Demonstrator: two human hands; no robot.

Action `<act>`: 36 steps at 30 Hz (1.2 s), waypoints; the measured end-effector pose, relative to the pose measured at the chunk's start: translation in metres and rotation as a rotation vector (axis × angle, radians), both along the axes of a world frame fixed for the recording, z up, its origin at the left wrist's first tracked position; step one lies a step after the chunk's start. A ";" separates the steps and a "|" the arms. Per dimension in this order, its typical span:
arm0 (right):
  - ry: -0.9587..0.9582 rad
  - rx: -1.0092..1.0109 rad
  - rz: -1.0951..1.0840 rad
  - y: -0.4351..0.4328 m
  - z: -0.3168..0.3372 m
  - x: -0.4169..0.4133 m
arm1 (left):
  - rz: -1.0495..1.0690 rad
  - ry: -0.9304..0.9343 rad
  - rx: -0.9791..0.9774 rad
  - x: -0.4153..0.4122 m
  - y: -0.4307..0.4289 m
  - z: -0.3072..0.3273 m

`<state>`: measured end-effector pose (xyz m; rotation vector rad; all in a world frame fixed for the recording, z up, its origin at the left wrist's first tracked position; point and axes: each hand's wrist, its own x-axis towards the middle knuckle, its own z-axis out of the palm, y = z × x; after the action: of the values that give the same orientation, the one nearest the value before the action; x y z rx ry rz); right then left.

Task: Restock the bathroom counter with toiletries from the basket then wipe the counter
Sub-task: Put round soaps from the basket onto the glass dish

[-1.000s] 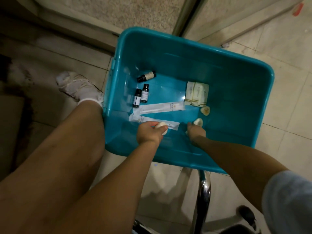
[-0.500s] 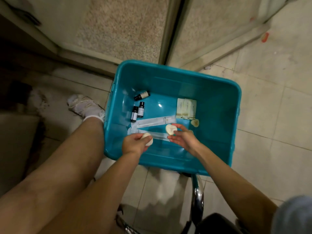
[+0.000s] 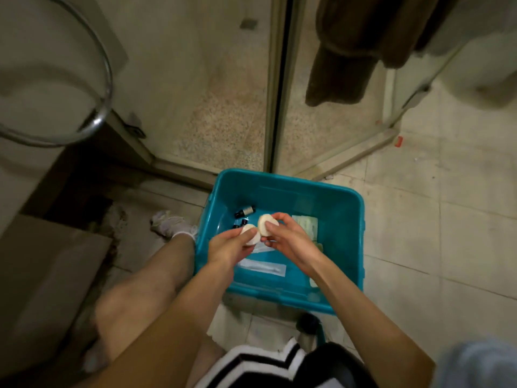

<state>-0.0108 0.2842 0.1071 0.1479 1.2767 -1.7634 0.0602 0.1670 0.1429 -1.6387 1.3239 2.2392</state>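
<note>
A teal plastic basket (image 3: 355, 219) sits on the tiled floor in front of me. My left hand (image 3: 228, 247) grips a round white soap (image 3: 249, 233) above the basket. My right hand (image 3: 288, 240) pinches a second round white soap (image 3: 265, 224) right beside the first; the two soaps nearly touch. Inside the basket lie small dark bottles (image 3: 245, 212), a long white sachet (image 3: 263, 266) and pale packets (image 3: 307, 224). My hands hide part of the basket's contents.
A glass shower enclosure with a metal post (image 3: 275, 85) stands behind the basket. A brown towel (image 3: 344, 51) hangs at the upper right. A chrome ring (image 3: 98, 113) is at the upper left. My leg and white sock (image 3: 173, 226) are left of the basket.
Both hands have lifted from the basket floor, each with a soap, and come together. The view has risen and tilted up, so the basket looks smaller and farther.
</note>
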 end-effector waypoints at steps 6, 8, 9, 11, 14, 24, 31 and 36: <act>0.192 0.002 0.144 -0.016 0.076 0.008 | 0.039 0.146 -0.085 0.023 -0.018 0.063; 0.256 0.002 0.207 -0.023 0.106 0.011 | 0.057 0.198 -0.123 0.033 -0.023 0.089; 0.283 -0.001 0.232 -0.027 0.122 0.014 | 0.059 0.220 -0.146 0.039 -0.025 0.103; 0.331 -0.019 0.260 -0.035 0.152 0.021 | 0.078 0.277 -0.185 0.050 -0.030 0.133; 0.409 -0.065 0.277 -0.052 0.195 0.035 | 0.139 0.354 -0.239 0.072 -0.042 0.179; 0.638 -0.275 0.412 -0.116 0.348 0.116 | 0.323 0.537 -0.497 0.179 -0.077 0.329; 0.740 -0.417 0.595 -0.172 0.434 0.184 | 0.577 0.550 -0.671 0.269 -0.114 0.413; 0.824 -0.424 0.728 -0.221 0.467 0.226 | 0.768 0.458 -0.775 0.326 -0.155 0.440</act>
<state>0.2156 0.0632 0.5736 -1.2396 1.2128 -1.4023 0.3865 0.0120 0.5824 -2.2557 2.1786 2.8574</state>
